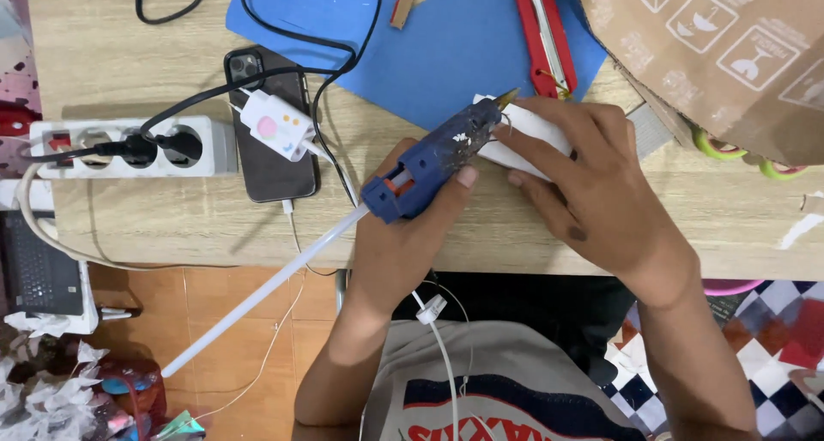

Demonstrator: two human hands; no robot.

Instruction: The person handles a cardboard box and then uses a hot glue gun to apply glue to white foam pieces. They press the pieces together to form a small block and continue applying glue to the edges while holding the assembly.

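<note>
My left hand grips a blue hot glue gun with a long white glue stick sticking out of its back. The gun's nozzle tip points at a small white folded paper piece near the table's middle. My right hand lies over that white piece and holds it down on the wooden table.
A blue sheet lies behind the hands, with a red utility knife on it. A brown cardboard box fills the far right. A white power strip, a black phone and cables lie at the left.
</note>
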